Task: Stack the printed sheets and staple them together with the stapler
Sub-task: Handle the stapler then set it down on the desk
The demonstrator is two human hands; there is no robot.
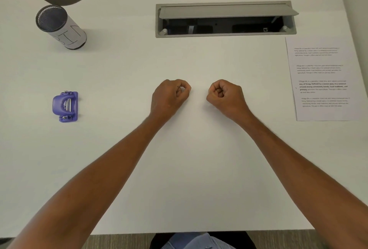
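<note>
A printed sheet (322, 81) with several blocks of text lies flat at the right edge of the white desk (119, 149); whether more sheets lie under it I cannot tell. A small purple stapler (65, 106) sits far to the left. My left hand (169, 97) and my right hand (226, 95) rest side by side on the desk's middle, both curled into fists and holding nothing. Each hand is well apart from the sheet and the stapler.
A cylindrical mesh-topped bin (60, 26) with a paper label stands at the back left. A grey cable tray (225, 19) with its lid propped up is set into the desk at the back. A partition wall rises on the right.
</note>
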